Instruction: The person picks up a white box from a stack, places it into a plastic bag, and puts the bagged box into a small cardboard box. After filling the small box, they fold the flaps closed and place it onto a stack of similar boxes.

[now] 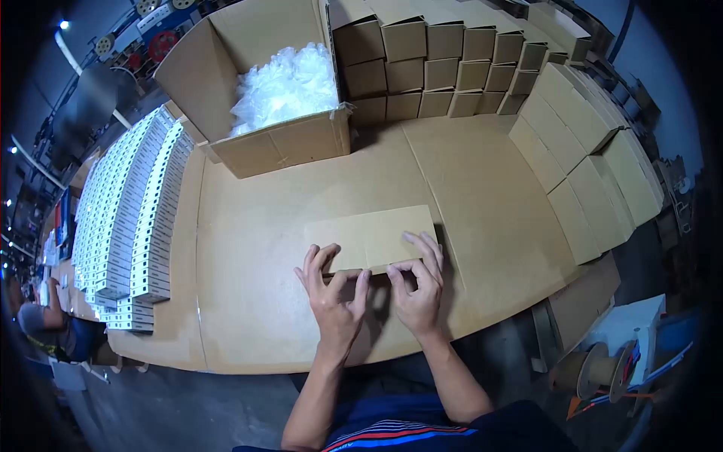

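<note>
A small brown cardboard box (369,232) lies on the cardboard-covered table in front of me, its closed, plain top facing up. My left hand (335,300) grips its near left side, with thumb and index finger together at the front edge and the other fingers curled over the left end. My right hand (419,290) holds the near right part, its thumb and index finger at the same edge and other fingers resting on the top. What lies beneath the thumbs at that edge is hidden.
A large open carton (290,149) of crumpled clear plastic stands at the back. Open-ended brown boxes (405,75) are stacked behind, more boxes (561,147) at right. White small boxes (124,207) are piled left. A spool (602,371) sits lower right; a person (56,324) is far left.
</note>
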Available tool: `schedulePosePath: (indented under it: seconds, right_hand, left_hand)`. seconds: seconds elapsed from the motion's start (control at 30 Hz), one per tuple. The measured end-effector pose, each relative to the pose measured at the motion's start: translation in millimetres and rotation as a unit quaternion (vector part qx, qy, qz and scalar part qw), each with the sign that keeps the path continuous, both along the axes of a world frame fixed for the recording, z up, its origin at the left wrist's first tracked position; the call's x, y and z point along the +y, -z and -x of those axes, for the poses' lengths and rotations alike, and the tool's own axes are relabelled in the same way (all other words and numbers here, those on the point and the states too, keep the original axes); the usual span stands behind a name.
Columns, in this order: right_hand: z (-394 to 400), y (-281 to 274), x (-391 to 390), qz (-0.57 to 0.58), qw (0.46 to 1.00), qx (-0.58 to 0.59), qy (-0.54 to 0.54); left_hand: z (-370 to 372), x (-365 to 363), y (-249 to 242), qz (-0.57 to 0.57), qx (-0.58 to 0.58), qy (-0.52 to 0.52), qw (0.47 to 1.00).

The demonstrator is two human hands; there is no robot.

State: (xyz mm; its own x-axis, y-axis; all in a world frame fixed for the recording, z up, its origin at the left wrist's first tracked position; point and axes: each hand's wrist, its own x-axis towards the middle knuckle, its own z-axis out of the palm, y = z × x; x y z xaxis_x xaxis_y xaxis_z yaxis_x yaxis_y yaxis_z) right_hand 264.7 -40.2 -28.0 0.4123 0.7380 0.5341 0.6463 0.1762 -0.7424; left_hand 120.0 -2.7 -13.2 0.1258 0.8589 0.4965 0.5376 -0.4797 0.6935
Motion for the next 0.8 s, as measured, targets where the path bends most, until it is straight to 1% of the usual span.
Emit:
schedulePosePath:
  seconds: [0.03,0.17,0.3,0.5,0.6,0.7,0.73,0.8]
  right_hand:
    - [0.0,0.1,-0.2,0.001,1.000,-0.004,-0.001]
    - [-1.5,-4.4,-2.3,0.015,1.000,-0.019,-0.011]
    - [-1.1,-6.3,-0.1,0.026,0.999,-0.022,-0.011]
    - [-1.3,0.0,5.1,0.001,1.000,-0.023,0.008]
    - [-10.0,4.0,3.4,0.018,0.996,-0.082,0.004]
    - [-26.8,-22.1,-3.0,0.083,0.991,-0.096,-0.032]
    - [-38.7,-15.9,3.9,0.041,0.990,-0.133,-0.033]
    - [-53.1,-24.7,17.1,0.049,0.987,-0.138,-0.060]
  left_hand:
    - [-0.1,-0.4,0.5,0.006,-0.021,0.004,1.000]
    - [3.6,0.6,0.2,-0.005,0.000,0.027,1.000]
    - [3.0,1.9,-0.4,0.004,-0.005,0.032,0.999]
    - [-4.4,5.0,-0.4,-0.009,0.021,-0.002,1.000]
    - [-0.5,7.9,13.6,-0.016,-0.010,-0.006,1.000]
    - [13.0,18.5,-5.2,-0.024,0.022,0.035,0.999]
    - [17.9,28.3,-8.6,-0.057,0.060,0.040,0.996]
    - [26.8,49.4,-15.8,-0.072,0.085,0.088,0.990]
